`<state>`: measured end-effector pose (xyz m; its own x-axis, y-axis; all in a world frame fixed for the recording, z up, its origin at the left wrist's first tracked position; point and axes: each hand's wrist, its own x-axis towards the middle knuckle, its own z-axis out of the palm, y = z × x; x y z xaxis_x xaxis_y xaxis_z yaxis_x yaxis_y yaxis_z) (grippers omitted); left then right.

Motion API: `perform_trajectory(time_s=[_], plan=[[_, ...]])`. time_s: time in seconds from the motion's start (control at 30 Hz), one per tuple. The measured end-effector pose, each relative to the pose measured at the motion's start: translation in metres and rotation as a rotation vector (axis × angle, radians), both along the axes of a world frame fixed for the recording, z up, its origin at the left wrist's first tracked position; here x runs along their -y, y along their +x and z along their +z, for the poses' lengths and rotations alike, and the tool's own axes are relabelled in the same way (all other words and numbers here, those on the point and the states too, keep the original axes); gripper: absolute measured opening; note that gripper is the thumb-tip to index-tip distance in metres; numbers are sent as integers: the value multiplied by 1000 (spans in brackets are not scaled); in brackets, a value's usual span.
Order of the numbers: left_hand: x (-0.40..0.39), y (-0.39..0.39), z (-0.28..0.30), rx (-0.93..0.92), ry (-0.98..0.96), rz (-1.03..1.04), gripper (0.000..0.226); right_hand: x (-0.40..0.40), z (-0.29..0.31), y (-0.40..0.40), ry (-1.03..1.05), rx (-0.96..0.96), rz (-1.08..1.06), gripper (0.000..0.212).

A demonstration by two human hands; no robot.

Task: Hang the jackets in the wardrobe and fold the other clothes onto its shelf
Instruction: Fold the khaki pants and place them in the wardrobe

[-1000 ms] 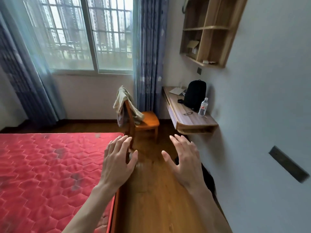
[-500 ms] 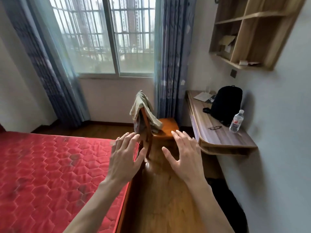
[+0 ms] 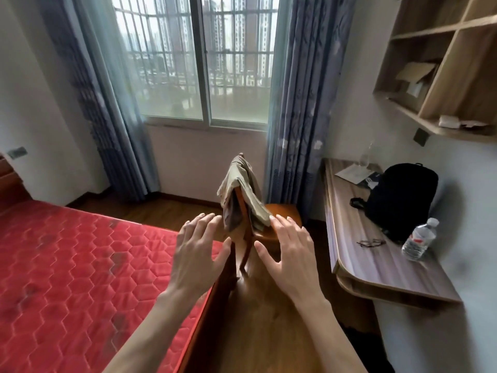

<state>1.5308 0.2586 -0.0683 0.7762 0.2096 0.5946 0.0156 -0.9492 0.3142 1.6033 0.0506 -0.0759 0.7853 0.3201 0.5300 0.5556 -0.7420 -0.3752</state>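
The task looks barely begun: the clothes (image 3: pixel 239 195) hang draped over the back of the chair (image 3: pixel 279 219) by the window, and no wardrobe is in view, so lifting, hanging and folding are all left to do. The left hand (image 3: pixel 200 254) and right hand (image 3: pixel 289 251) reach toward the chair with fingers spread, grasping nothing. The wall shelf (image 3: pixel 430 125) holds an opened box (image 3: pixel 414 79) and some papers. The bench (image 3: pixel 376 254) carries a backpack (image 3: pixel 400 200), bottle (image 3: pixel 418 239) and glasses (image 3: pixel 371 242).
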Motion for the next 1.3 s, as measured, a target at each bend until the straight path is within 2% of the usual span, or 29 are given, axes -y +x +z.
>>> perform_trajectory(time_s=[0.33,0.57,0.8,1.3], plan=[[-56,111,-24,-1,-37,19,54,-53,-15,122,-74,6,28,75],[-142,210,-32,2,-95,44,56,-138,-7,227,-126,40,63,71],[-217,293,-44,0,-93,63,55,-221,-21,309,-68,6,86,72],[-277,427,-92,-165,-97,39,58,-284,-62,443,-53,-107,63,74]])
